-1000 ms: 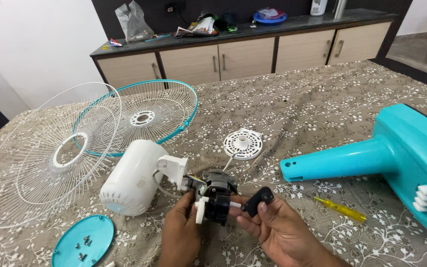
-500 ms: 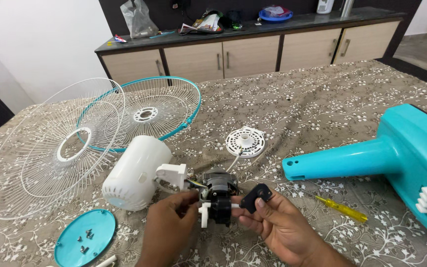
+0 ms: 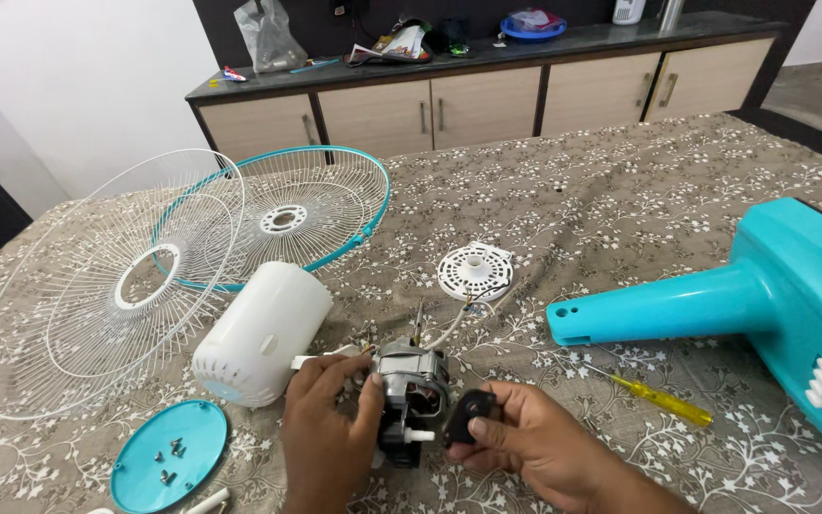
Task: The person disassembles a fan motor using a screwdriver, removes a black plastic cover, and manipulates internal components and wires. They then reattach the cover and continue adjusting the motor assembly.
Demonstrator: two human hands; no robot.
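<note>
A grey metal fan motor (image 3: 413,385) stands on the patterned cloth near the front edge. My left hand (image 3: 327,428) grips its left side. My right hand (image 3: 535,447) pinches a small black part (image 3: 469,416) right next to the motor's white shaft. A white motor housing (image 3: 259,333) lies on its side just left of my left hand. Wires run from the motor to a white round plate (image 3: 475,271) behind it.
Two wire fan guards (image 3: 192,257) lie overlapped at the left. A teal fan stand and base (image 3: 763,305) lies at the right, a yellow screwdriver (image 3: 658,400) in front of it. A teal round cap (image 3: 168,455) holds several screws. A cabinet (image 3: 487,95) stands behind.
My left hand has shifted to clasp the motor's side more fully. My right hand keeps the black part by the shaft. The view has tilted slightly.
</note>
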